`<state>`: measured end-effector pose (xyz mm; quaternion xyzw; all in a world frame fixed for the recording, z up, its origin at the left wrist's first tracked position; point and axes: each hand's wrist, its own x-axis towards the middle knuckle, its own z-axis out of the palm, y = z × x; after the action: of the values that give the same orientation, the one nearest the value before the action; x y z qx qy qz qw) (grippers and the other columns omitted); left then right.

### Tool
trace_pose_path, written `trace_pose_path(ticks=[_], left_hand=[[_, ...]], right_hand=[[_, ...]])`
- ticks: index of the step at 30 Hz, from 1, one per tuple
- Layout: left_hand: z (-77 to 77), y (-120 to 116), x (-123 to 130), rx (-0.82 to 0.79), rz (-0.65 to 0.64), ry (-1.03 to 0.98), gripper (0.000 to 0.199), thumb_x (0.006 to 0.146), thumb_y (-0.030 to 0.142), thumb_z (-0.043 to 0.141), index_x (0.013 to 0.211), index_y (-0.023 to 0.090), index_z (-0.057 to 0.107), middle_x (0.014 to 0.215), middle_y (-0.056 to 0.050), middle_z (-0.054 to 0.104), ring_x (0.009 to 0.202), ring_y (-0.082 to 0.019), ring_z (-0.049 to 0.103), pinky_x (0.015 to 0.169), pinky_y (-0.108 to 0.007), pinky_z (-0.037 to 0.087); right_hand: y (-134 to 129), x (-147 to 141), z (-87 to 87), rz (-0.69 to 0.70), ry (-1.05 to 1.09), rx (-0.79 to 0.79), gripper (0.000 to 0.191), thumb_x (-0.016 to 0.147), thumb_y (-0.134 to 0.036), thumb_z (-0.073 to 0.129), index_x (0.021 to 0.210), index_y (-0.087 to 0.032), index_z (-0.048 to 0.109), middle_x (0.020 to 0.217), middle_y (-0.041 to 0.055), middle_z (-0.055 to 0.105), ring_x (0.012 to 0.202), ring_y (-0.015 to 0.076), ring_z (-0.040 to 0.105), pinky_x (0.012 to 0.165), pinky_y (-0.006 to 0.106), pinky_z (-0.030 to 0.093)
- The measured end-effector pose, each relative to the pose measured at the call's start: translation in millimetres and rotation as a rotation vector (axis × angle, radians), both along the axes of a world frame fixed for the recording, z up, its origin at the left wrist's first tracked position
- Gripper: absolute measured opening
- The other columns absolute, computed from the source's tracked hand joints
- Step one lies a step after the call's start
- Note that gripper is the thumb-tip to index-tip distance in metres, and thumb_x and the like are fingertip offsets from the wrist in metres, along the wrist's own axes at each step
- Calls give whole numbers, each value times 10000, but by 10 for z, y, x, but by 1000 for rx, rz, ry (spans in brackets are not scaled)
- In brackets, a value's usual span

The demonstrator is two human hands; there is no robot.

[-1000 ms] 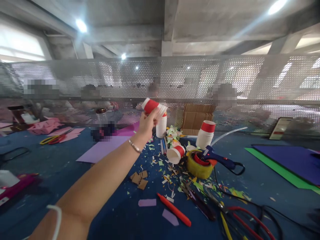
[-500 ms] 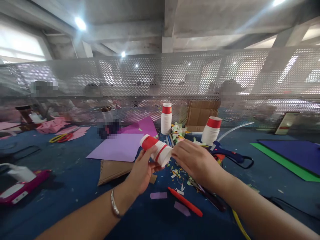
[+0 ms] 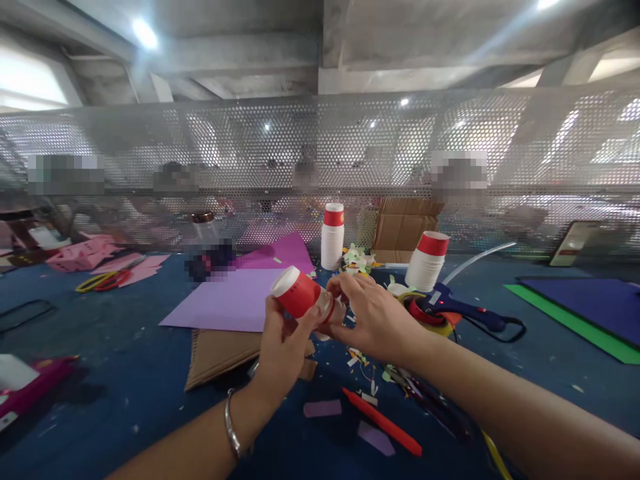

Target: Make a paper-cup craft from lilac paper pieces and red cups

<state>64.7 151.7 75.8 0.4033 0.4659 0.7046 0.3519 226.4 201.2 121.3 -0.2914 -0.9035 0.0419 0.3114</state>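
Tilted between my hands is a red and white paper cup (image 3: 299, 294), its closed end up and to the left, joined end to end with a whitish cup-like part at its lower right. My left hand (image 3: 285, 340) is wrapped round the cup from below. With bent fingers, my right hand (image 3: 373, 313) grips the lower right end, partly covering it. Whether the two parts are fixed together I cannot tell. Below them on the blue table lie an orange-red marker (image 3: 383, 421) and purple paper strips (image 3: 323, 408).
Stacked paper cups (image 3: 332, 243) and a second stack (image 3: 427, 261) stand behind. Near them lie a blue glue gun (image 3: 463, 308) and paper scraps (image 3: 357, 259). Purple paper (image 3: 215, 300) covers cardboard (image 3: 220, 353); scissors (image 3: 107, 280) are left. A perforated metal screen (image 3: 240, 153) closes off the back.
The cup has turned, showing more of its closed end and red band. My right hand has moved left and closed round its lower end. The view has shifted slightly.
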Motion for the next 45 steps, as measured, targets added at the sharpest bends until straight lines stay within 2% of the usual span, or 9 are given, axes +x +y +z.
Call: trace_pose_path(ticks=[7, 11, 14, 21, 28, 31, 34, 38, 45], left_hand=[[51, -28, 17, 112, 77, 156, 311, 774, 357, 733, 966, 270, 505, 881, -10, 631, 752, -176, 615, 728, -314, 525], [113, -15, -111, 195, 324, 218, 326, 758, 350, 733, 985, 258, 519, 936, -16, 615, 785, -187, 613, 762, -304, 512], [121, 27, -236, 210, 437, 210, 328, 803, 366, 695, 1075, 271, 539, 987, -7, 629, 870, -196, 618, 851, -293, 480], [7, 71, -151, 122, 139, 104, 193, 844, 386, 653, 993, 289, 577, 934, 13, 661, 860, -180, 618, 835, -296, 487], [-149, 48, -101, 39, -135, 141, 372, 789, 357, 735, 1109, 256, 574, 1070, -63, 681, 963, -219, 632, 906, -360, 485], [-178, 46, -118, 18, -176, 137, 386, 791, 370, 742, 1110, 244, 566, 1086, -84, 676, 978, -229, 626, 920, -375, 475], [-164, 23, -114, -2, -189, 139, 393, 792, 388, 743, 1114, 242, 570, 1066, -88, 676, 966, -237, 627, 908, -380, 476], [-138, -1, -97, -4, -196, 138, 398, 780, 394, 748, 1111, 246, 586, 1063, -84, 678, 960, -243, 635, 895, -378, 483], [-70, -47, -51, -6, -235, 223, 398, 778, 371, 745, 1101, 210, 578, 1049, -83, 676, 954, -233, 622, 882, -371, 476]], right_hand=[[28, -68, 81, 32, -53, -12, 629, 738, -337, 687, 1299, -161, 463, 1096, 166, 663, 1101, 355, 589, 893, 509, 497], [142, -77, 140, -56, -137, -3, 649, 664, -346, 729, 1245, -119, 550, 999, 163, 683, 980, 348, 621, 815, 474, 513], [475, -53, 314, -139, -77, 0, 564, 685, -385, 740, 1173, -142, 593, 974, 154, 680, 913, 319, 625, 786, 443, 502], [1645, -175, 858, -476, 299, -38, 575, 799, -424, 677, 1258, -149, 465, 1166, 173, 641, 1036, 319, 620, 859, 451, 483], [2157, -468, 734, -568, 350, -128, 624, 756, -424, 764, 1253, -144, 511, 1181, 160, 644, 1076, 308, 614, 917, 458, 480], [2243, -495, 677, -587, 317, -174, 496, 853, -409, 705, 1248, -151, 553, 1186, 118, 633, 1056, 267, 620, 918, 474, 498], [2257, -452, 642, -581, 295, -200, 370, 935, -381, 621, 1235, -168, 583, 1217, 90, 617, 1063, 243, 620, 919, 478, 508], [2066, -330, 624, -530, 308, -171, 471, 858, -331, 707, 1252, -120, 560, 1228, 150, 614, 1136, 283, 573, 985, 481, 452], [974, 68, 478, -205, 287, -208, 216, 899, -360, 620, 1015, -178, 635, 917, 50, 692, 818, 181, 626, 762, 327, 498]])
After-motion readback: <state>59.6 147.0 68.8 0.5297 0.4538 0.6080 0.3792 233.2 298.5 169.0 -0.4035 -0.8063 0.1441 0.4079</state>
